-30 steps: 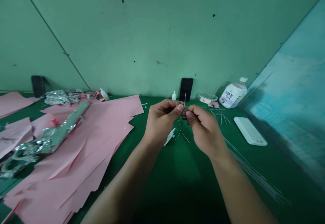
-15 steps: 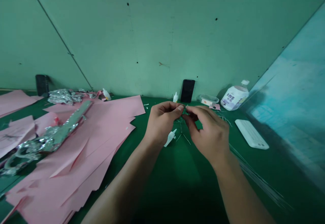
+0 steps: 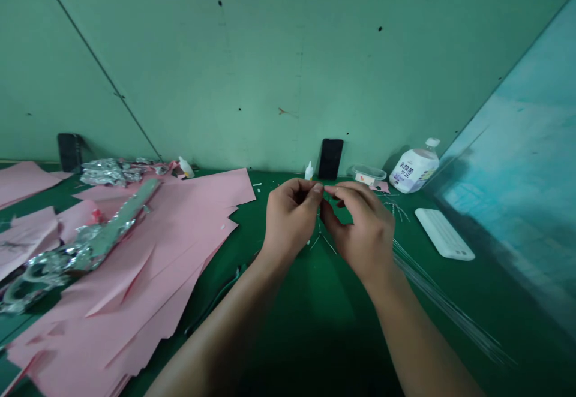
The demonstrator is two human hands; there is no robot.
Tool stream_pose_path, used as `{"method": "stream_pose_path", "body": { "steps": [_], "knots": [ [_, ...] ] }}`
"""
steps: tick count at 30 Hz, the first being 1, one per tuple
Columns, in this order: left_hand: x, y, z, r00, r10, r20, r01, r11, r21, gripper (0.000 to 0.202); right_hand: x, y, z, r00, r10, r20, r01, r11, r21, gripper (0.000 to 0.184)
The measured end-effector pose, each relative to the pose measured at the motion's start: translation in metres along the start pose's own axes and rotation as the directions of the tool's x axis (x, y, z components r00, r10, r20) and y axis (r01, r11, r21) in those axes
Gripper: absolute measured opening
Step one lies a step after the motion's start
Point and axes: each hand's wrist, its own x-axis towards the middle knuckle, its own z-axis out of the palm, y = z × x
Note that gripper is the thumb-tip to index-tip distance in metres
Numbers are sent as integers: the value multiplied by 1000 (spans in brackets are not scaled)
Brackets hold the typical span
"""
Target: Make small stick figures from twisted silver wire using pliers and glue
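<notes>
My view is centring on a splayed, thin silver wire piece (image 3: 322, 242) lying on the green mat (image 3: 288, 349), at 6 o'clock from the fingertips (image 3: 317, 188). The left hand (image 3: 290, 220) and the right hand (image 3: 360, 229) are closing in together above it, their fingers curled and meeting, though I cannot tell whether they are pinching anything. A thin dark cable (image 3: 216, 301) is now showing at 7 o'clock, beside the left forearm. Pink paper sheets (image 3: 135, 277) and a crumpled silver foil strip (image 3: 105, 232) are lying at 9 o'clock, a black phone (image 3: 330, 158) is standing at 12, a white plastic bottle (image 3: 414, 170) at 2, and a white rectangular block (image 3: 444, 234) is lying at 3.
</notes>
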Motion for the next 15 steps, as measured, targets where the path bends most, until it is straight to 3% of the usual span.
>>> {"method": "stream_pose_path", "body": {
  "steps": [4,8,13,15],
  "knots": [
    [2,-1,1,998,-24,51,32,985,-171,10,4,-2,-3,995,97,19,-99,982,160,10],
    [2,-1,4,995,-43,91,74,925,-373,10,3,-4,-5,948,311,66,-311,862,401,6],
    [1,-2,3,999,37,30,-26,954,-297,7,0,-4,-4,854,501,140,-491,685,538,3],
    [1,-3,2,998,45,46,-31,958,-285,6,1,-2,-2,807,561,182,-536,569,624,4]
  ]
}}
